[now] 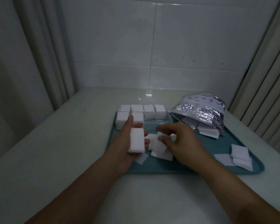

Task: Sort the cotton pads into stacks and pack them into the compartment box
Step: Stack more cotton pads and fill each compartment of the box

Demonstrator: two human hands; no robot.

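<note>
A person's two bare forearms are reaching forward over a pale table [55, 143] toward a teal tray [192, 168] that is lying at the centre of the view. The left hand [128, 143], palm up, is holding a neat stack of square white cotton pads [137, 140], its fingers curling round the stack's far side and thumb pointing toward twelve o'clock. Just beside it at three o'clock, the right hand [181, 141] is pinching a loose pad [162, 138] between thumb and fingertips, above a small scatter of loose pads [160, 152] lying on the tray.

At twelve o'clock from the hands, the compartment box [155, 124] is sitting at the tray's far edge. Six of its compartments are holding upright stacks of pads [145, 112]: four along the back row and two at the front left. The front right section is showing bare.

At two o'clock, a crinkled silver printed bag [200, 112] is lying on its side with more pads [207, 131] spilling from its mouth onto the tray. At four o'clock, near the tray's right corner, a few further pads [238, 156] are lying overlapped
</note>
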